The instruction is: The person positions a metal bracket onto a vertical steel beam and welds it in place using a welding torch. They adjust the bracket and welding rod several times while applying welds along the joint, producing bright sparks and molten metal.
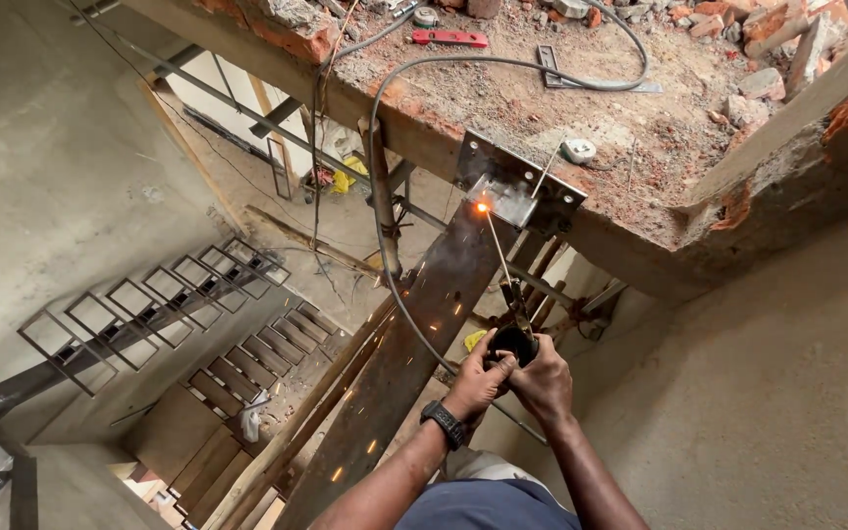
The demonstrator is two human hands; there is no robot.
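My left hand (476, 381) and my right hand (545, 378) both grip a black welding electrode holder (514, 344). A thin welding rod (499, 250) runs up from the holder to a glowing orange arc (482, 207). The arc sits where a rusty steel stair beam (414, 344) meets a grey steel plate (517, 186) bolted on the edge of a concrete slab (581, 108). Sparks fall along the beam. A black watch is on my left wrist. A grey cable (377, 196) loops from the slab down toward the holder.
Brick rubble (768, 39), a red hand tool (450, 38), a steel bracket (581, 83) and a white tape roll (578, 150) lie on the slab. Below on the left are steel stair frames (149, 304) over a deep open stairwell. Plastered walls stand left and right.
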